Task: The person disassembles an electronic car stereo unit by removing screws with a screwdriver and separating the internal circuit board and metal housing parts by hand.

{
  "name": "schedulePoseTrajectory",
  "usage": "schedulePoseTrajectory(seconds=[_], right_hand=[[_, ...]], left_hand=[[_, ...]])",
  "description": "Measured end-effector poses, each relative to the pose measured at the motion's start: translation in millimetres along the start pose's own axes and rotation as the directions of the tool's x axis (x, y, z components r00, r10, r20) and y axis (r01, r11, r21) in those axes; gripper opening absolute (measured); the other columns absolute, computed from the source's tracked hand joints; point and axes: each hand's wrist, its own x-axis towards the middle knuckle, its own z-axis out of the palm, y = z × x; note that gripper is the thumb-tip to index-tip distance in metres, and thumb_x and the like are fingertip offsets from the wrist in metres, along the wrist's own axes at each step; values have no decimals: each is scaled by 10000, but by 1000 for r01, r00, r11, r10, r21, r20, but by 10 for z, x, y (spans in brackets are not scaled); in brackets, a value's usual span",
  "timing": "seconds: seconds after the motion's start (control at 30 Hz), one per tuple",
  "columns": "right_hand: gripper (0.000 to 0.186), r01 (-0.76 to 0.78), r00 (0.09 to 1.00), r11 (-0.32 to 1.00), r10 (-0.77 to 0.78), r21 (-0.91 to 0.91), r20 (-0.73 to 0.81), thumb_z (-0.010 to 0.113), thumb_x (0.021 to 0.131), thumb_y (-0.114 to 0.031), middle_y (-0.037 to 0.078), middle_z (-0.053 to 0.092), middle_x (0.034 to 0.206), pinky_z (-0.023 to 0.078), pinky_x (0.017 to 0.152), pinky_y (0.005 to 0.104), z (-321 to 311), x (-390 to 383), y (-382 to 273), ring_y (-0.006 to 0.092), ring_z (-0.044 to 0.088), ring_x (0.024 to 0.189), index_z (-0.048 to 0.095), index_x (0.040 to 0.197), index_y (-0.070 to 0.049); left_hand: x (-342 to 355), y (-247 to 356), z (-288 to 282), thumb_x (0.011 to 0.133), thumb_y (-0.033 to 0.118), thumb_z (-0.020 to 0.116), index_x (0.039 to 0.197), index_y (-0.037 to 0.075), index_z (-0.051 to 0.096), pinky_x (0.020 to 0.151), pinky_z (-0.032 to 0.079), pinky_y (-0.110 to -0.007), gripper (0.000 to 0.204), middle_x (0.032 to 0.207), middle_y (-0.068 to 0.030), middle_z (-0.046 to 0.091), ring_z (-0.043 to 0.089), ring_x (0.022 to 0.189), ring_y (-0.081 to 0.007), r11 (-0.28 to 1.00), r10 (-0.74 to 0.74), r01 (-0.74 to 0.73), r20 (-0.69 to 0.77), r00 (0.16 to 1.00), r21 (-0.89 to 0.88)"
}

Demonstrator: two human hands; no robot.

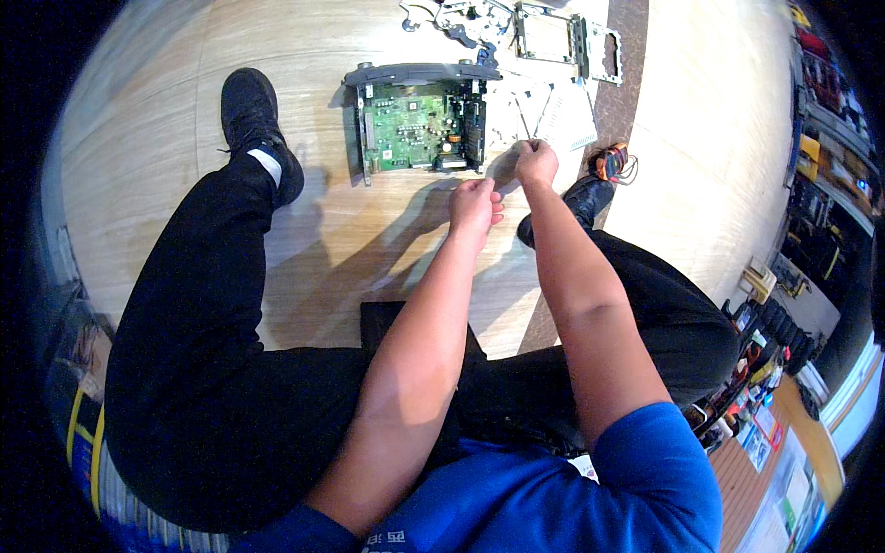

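opened electronics unit: located on the floor, ahead of the person and between the two shoes, its black front panel on the side away from the person.

step in hand, as judged: work on small parts beside the unit, with the cover off. the right hand is pinched closed at the fingertips, apparently on a thin dark rod; the kind of tool cannot be confirmed. the left hand is curled nearly shut, near the unit's lower right corner; whether it has hold of anything cannot be told. neither hand appears to touch the unit.

next move, as judged: calls for a steady fingertip grip and careful aim, keeping the rod clear of exposed components.

condition: the unit lies open-topped, exposing a green circuit board within metal side walls. an orange-toned component sits toward the board's right. no damage is discernible at this size. a pale perforated plate lies to the right; metal frames lie beyond it.
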Motion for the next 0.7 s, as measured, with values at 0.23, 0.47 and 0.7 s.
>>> schedulePoseTrajectory(seconds=[0.23,0.47,0.7], right_hand=[[234,128,991,990,-125,-58,56,630,792,-223,203,661,808,489,758,397,-57,158,-47,349,642,790,679,875,-9],[200,291,956,935,-275,-204,103,607,811,-203,213,645,884,479,784,434,-2,112,-56,376,614,860,657,893,-28],[193,300,951,909,-262,-289,163,567,834,-203,216,628,920,465,797,466,39,70,-62,392,594,890,626,916,-38]], left_hand=[[17,-10,25,893,252,570,1069,79,529,560,511,-304,251,841,-60,600,588,660,-153,1000,-11,11,-6,1000,25],[13,-2,8,890,253,570,1060,91,534,565,509,-298,238,835,-53,604,588,672,-147,999,-24,25,-21,999,26],[2,16,-10,889,257,570,1041,90,545,563,514,-291,228,841,-56,612,602,658,-144,997,-12,15,-40,999,73]])
